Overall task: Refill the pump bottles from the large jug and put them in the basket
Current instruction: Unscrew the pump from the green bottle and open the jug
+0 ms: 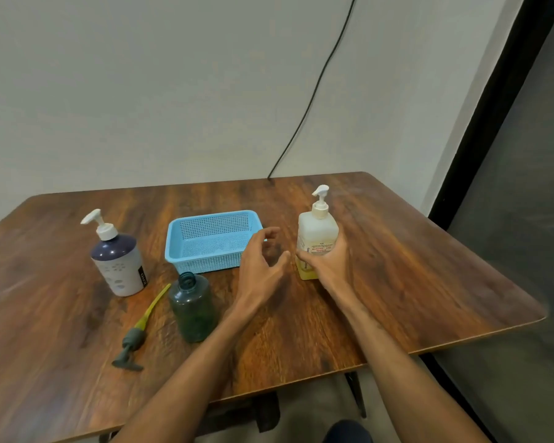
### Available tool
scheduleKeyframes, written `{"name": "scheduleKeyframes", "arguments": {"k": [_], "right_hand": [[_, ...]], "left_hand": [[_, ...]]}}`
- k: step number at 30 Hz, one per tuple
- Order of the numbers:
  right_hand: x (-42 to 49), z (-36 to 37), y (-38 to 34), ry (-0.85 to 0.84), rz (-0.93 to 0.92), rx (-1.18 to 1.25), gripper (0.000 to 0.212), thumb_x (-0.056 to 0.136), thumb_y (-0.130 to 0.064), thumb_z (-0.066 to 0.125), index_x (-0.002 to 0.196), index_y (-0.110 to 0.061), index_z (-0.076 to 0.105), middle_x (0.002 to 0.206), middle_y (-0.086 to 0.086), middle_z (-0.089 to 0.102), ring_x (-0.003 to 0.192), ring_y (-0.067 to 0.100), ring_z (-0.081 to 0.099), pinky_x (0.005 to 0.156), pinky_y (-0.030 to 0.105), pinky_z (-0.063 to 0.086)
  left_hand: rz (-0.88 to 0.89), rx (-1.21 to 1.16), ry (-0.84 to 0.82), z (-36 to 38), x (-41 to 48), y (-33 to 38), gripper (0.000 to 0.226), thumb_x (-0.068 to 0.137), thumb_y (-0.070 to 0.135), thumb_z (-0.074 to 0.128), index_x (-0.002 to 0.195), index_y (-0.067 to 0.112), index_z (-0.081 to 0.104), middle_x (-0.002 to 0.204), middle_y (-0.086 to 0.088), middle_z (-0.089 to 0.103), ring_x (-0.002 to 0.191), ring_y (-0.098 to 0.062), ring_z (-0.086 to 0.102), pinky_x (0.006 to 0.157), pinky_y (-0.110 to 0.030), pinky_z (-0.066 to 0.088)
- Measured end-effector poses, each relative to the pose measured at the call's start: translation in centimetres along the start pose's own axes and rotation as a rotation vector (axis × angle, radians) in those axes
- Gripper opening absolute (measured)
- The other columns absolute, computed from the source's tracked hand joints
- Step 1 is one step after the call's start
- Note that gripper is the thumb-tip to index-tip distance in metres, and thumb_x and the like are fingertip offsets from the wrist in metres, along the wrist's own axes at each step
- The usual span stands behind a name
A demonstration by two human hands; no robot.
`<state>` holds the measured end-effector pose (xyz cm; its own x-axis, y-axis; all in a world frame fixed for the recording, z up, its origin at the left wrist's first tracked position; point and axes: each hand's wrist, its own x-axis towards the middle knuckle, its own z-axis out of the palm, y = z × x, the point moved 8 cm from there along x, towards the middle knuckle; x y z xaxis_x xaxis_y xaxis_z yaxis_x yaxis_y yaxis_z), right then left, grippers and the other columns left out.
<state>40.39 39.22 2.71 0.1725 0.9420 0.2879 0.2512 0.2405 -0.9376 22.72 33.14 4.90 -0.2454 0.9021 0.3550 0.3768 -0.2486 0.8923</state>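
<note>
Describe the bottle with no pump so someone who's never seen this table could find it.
On the wooden table, find the blue basket. In front of its near left corner stands the dark green bottle. Unlike the navy-and-white bottle and the yellowish bottle, its neck is open.

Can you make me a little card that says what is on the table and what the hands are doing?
table: brown wood
basket: blue plastic, no bottle in it yet
square clear bottle: white pump on, yellowish liquid low inside
right hand: grips the square clear bottle
left hand: fingers loose, holds nothing, beside the basket
dark green bottle: upright, top open
loose pump: lies on the table left of the dark green bottle
navy and white pump bottle: upright, far left
</note>
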Motion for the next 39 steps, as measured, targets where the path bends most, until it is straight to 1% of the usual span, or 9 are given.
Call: {"name": "scheduleKeyframes", "arguments": {"k": [2,6,14,19,25,28,32,36,39], "right_hand": [[-1.0,0.0,-0.2,0.000,-0.023,-0.036,0.091,0.063,-0.024,0.095,0.139,-0.022,0.047,0.124,-0.004,0.061,0.108,0.014,0.064,0.090,0.031,0.058],[-4.4,0.4,-1.5,-0.045,-0.063,0.009,0.088,0.064,-0.022,0.095,0.138,-0.023,0.048,0.121,-0.007,0.061,0.105,0.008,0.064,0.083,0.014,0.054],[-11.6,1.9,-3.9,-0.140,-0.109,0.026,0.085,0.058,-0.038,0.094,0.132,-0.032,0.053,0.115,-0.016,0.065,0.104,0.008,0.068,0.079,0.032,0.063],[-14.0,2.4,-5.0,-0.156,-0.151,0.043,0.083,0.066,-0.024,0.093,0.136,-0.032,0.048,0.119,-0.024,0.059,0.109,-0.001,0.063,0.087,0.019,0.056],[-14.2,2.8,-5.1,-0.316,-0.104,0.057,0.089,0.069,-0.017,0.092,0.140,-0.034,0.041,0.123,-0.026,0.054,0.112,-0.012,0.057,0.085,0.013,0.054],[-13.8,1.9,-4.8,-0.546,-0.070,0.038,0.098,0.070,-0.014,0.091,0.146,-0.038,0.034,0.139,-0.016,0.052,0.124,0.000,0.055,0.097,0.027,0.055],[-11.5,-1.8,-7.6,-0.436,-0.129,0.085,0.082,0.075,-0.017,0.077,0.148,-0.026,0.043,0.148,-0.009,0.051,0.135,0.007,0.050,0.110,0.038,0.047],[-11.0,-1.1,-11.5,-0.387,-0.232,0.015,0.052,0.083,-0.031,0.079,0.132,-0.025,0.061,0.129,-0.011,0.063,0.115,0.002,0.059,0.092,0.025,0.053],[-10.8,0.1,-13.1,-0.267,-0.324,-0.120,0.042,0.078,-0.036,0.086,0.112,-0.019,0.070,0.110,-0.006,0.066,0.097,0.004,0.061,0.073,0.011,0.047]], "left_hand": [[-0.013,-0.016,0.010,-0.7,-0.7,0.0,0.047,0.092,0.018,0.076,0.133,0.028,0.056,0.133,0.016,0.055,0.119,-0.006,0.055,0.096,-0.018,0.046],[0.011,-0.062,0.051,-3.1,-2.9,0.8,0.046,0.092,0.019,0.076,0.133,0.028,0.057,0.135,0.013,0.058,0.118,-0.003,0.058,0.099,-0.024,0.050],[0.058,-0.162,0.021,-6.3,-8.2,2.0,0.057,0.088,0.031,0.081,0.138,0.026,0.054,0.139,0.008,0.060,0.123,-0.010,0.063,0.102,-0.041,0.058],[0.076,-0.149,-0.028,-6.8,-10.1,2.1,0.084,0.073,0.056,0.081,0.144,0.026,0.050,0.140,0.014,0.060,0.125,-0.002,0.060,0.105,-0.036,0.055],[0.056,-0.098,-0.109,-5.9,-9.4,1.5,0.083,0.081,0.047,0.082,0.152,0.034,0.042,0.148,0.009,0.054,0.132,-0.006,0.054,0.108,-0.041,0.053],[0.055,-0.093,-0.122,-5.7,-9.3,1.1,0.080,0.086,0.039,0.081,0.154,0.034,0.039,0.146,0.009,0.055,0.130,-0.007,0.056,0.105,-0.037,0.055],[0.064,-0.105,-0.117,-5.6,-9.3,0.8,0.083,0.085,0.047,0.080,0.155,0.034,0.037,0.146,0.009,0.056,0.129,-0.006,0.057,0.102,-0.036,0.056],[0.066,-0.135,-0.111,-5.5,-9.4,0.7,0.090,0.079,0.064,0.076,0.155,0.037,0.036,0.147,0.010,0.056,0.128,-0.009,0.059,0.102,-0.041,0.057],[0.060,-0.150,-0.107,-5.5,-9.5,0.7,0.092,0.077,0.068,0.076,0.155,0.042,0.035,0.145,0.013,0.056,0.128,-0.009,0.060,0.102,-0.041,0.057]]}}
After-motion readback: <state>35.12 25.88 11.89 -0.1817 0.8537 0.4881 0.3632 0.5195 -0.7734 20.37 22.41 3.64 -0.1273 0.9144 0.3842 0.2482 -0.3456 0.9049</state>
